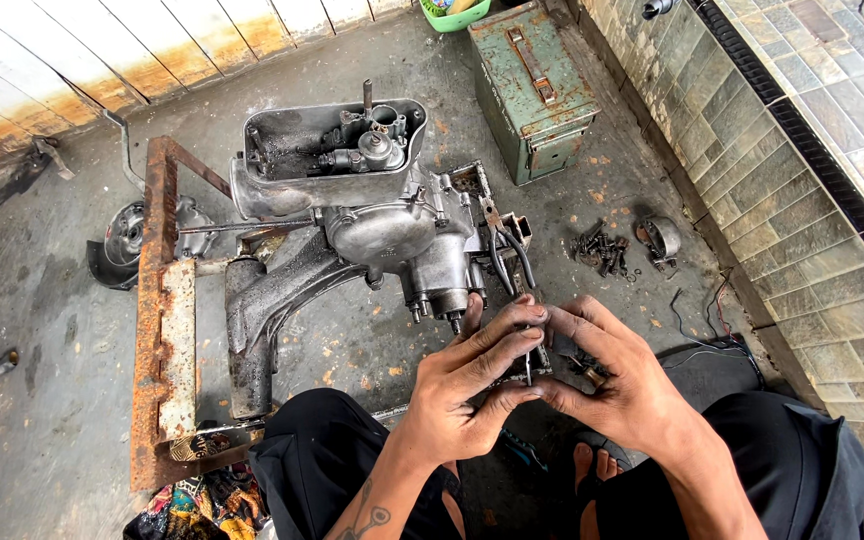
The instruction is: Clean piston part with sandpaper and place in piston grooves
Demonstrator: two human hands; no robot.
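Fingers of both hands pinch a small dark metal part [535,362] between them: the left hand [472,385] closes on it from one side, the right hand [607,375] from the other. It sits just below the greasy engine [372,225] on the concrete floor [42,320]. A rusty frame [164,300] borders the engine's left; loose bolts [600,250] and a green metal box [532,85] lie near the tiled wall [752,200].

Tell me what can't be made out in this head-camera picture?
- Small metal part: mostly covered by the left hand and right hand.
- Pile of dark small bolts: too small to count.
- Green plastic basket: cut off by the top edge.
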